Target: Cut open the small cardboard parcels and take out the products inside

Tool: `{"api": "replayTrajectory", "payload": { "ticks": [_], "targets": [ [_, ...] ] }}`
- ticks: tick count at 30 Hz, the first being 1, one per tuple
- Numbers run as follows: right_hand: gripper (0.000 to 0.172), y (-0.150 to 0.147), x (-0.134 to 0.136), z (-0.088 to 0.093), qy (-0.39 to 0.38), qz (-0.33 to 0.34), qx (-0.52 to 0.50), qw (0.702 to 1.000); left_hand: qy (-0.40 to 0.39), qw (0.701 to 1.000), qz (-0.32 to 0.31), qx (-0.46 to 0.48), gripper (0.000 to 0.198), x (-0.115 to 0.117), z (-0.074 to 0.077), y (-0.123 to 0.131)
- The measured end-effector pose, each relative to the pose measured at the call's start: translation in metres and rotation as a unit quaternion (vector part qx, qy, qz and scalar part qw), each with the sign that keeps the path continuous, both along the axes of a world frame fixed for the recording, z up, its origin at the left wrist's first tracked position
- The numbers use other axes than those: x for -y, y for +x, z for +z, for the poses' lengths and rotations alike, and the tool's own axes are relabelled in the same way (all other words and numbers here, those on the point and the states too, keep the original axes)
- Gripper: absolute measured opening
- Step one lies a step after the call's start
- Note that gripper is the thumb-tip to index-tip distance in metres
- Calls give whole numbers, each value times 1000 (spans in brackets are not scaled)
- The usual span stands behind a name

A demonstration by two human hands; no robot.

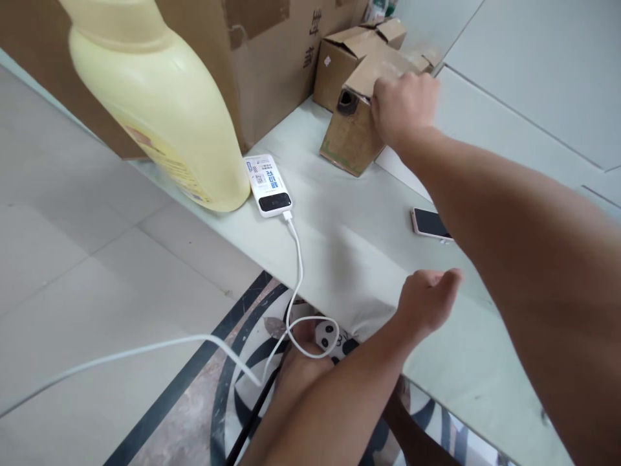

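My right hand [407, 107] is closed at the side of a small brown cardboard box [352, 139] on the pale bench [334, 239]. The box is tilted, and a dark round hole shows near its top corner. The fingertips are hidden behind my knuckles. Lower down, my left hand [429, 298] is curled into a loose fist over the bench, and nothing sticks out of it. Between my two arms lies a phone [431, 224] with a dark screen, partly covered by my right forearm.
A white power bank [268, 184] has a white cable [299, 259] plugged in, looping over the bench edge. Beside it stands a large yellow bottle [165, 110]. Behind are a big carton [276, 71] and another small box [334, 65]. White panels [533, 71] rise at the right.
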State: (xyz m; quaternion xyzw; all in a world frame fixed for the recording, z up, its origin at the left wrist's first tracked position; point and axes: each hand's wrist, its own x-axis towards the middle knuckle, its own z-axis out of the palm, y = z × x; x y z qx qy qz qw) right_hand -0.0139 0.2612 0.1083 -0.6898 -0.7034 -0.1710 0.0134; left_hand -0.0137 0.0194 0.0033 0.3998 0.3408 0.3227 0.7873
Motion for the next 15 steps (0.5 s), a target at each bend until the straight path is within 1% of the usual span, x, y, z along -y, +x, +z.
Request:
{"api": "replayTrajectory", "payload": {
  "ticks": [2, 5, 7, 9, 10, 11, 12, 13, 14, 15],
  "targets": [
    [38, 3, 15, -1, -4, 14, 4, 1000, 15, 999, 45, 12, 47, -4, 0, -2],
    [40, 17, 43, 1, -8, 25, 8, 1000, 33, 990, 136, 33, 43, -14, 0, -7],
    [39, 33, 67, 2, -11, 36, 11, 999, 45, 976, 214, 16, 41, -21, 0, -12],
    [39, 55, 95, -1, -12, 43, 11, 999, 73, 948, 308, -21, 40, -26, 0, -20],
    [40, 68, 112, -3, -7, 43, 6, 999, 98, 927, 361, -39, 38, -28, 0, -25],
    [42, 82, 132, -7, 1, 42, -2, 999, 134, 897, 419, -51, 36, -29, 0, -31],
    [43, 98, 154, -11, 17, 47, -16, 999, 178, 858, 480, -55, 33, -31, 1, -37],
    [43, 114, 178, -16, 41, 65, -34, 996, 223, 810, 539, -56, 28, -32, 1, -45],
    [40, 131, 204, -22, 73, 90, -51, 992, 264, 760, 591, -54, 24, -34, 1, -53],
    [34, 147, 232, -28, 122, 105, -67, 985, 291, 717, 631, -52, 21, -35, 1, -60]
  ]
}}
